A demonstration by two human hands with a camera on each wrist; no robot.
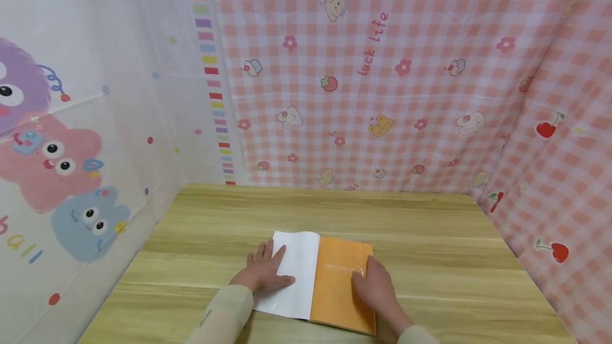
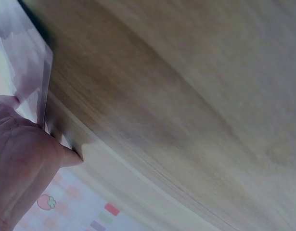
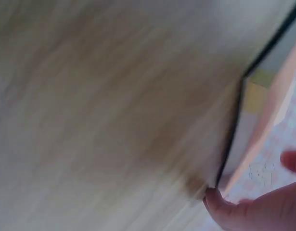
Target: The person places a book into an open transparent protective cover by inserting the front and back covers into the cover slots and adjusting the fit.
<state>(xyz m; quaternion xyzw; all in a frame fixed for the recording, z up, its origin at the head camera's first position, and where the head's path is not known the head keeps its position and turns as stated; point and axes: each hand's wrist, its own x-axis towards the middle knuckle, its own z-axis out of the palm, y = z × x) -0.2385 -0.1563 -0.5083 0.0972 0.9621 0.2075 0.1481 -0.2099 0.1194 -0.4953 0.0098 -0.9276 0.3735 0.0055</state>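
Note:
An opened book lies on the wooden table, with a white glossy left side (image 1: 298,259) and an orange right side (image 1: 334,291). Spread over the outer part of the white side, my left hand (image 1: 262,272) presses it with straight fingers and thumb. My right hand (image 1: 380,288) grips the book's outer right edge, thumb on top of the orange surface and fingers along the side. In the right wrist view, the fingertips (image 3: 212,195) are right at the lower edge of the page block (image 3: 246,125), which has a dark line beneath it.
The light wooden table (image 1: 201,238) extends around the book. Behind it hangs a pink checked cloth (image 1: 306,100) with cartoon prints. A white cloth (image 1: 143,94) with cartoon figures covers the left side, and more checked cloth (image 1: 574,174) lines the right.

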